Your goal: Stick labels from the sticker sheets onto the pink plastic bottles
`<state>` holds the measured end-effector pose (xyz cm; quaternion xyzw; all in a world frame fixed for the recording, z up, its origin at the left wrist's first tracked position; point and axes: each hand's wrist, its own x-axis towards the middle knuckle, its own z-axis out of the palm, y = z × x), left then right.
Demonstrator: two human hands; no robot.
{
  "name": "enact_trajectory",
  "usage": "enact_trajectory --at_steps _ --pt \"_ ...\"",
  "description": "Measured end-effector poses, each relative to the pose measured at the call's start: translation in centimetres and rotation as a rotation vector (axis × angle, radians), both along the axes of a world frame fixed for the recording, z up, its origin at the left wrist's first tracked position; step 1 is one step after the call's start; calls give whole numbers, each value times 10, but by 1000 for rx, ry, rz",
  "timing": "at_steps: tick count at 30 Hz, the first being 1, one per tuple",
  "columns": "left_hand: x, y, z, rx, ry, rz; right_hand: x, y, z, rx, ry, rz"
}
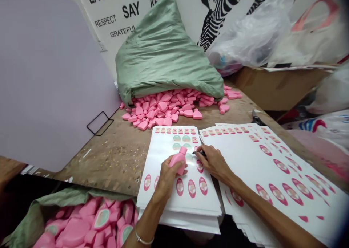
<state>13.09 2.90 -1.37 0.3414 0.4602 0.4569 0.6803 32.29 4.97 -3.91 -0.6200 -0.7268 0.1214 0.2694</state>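
Note:
My left hand (168, 173) is closed around a small pink toy bottle (179, 160), its cap pointing up and away. Just right of it, my right hand (214, 160) pinches a thin black tool (199, 153) with a dark pointed tip; whether it is a craft knife or tweezers I cannot tell. Both hands are over a stack of white sticker sheets (169, 200). The top sheet carries pink oval stickers, small pink label stickers along the far edge and several green round ones near the tool's tip.
A second pile of sticker sheets (272, 161) spreads to the right. Behind, pink bottles (163, 108) spill from a green sack (169, 59). More bottles, some with green labels, fill an open sack (89, 222) at lower left. Black-handled scissors (257, 119) rest near the table's right edge.

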Motion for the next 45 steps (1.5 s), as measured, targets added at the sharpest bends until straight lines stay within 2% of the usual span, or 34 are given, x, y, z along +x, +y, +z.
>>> enact_trajectory --at_steps 4,7,14,19,24,30,37,40,43,45 --pt "12 7 -13 56 68 10 -8 -1 -4 136 -195 -5" --pt "14 7 -19 93 133 -2 -8 0 -4 154 -261 4" --pt "11 9 -15 65 144 -22 -10 0 -5 19 -46 120" --pt "10 9 -16 57 132 -45 -10 3 -7 118 -124 -13" --pt "10 9 -15 50 154 -47 -8 4 -9 42 -51 100" --pt "9 9 -15 88 138 -68 -5 4 -11 120 -52 -10" --pt "11 9 -18 67 138 -42 -3 5 -13 51 -1 49" --pt "11 9 -18 83 131 -41 -8 0 -13 156 -61 25" --pt "12 10 -19 70 122 -21 -13 -7 -11 314 -162 73" --pt "12 10 -20 57 113 7 -15 -11 -7 365 -148 96"
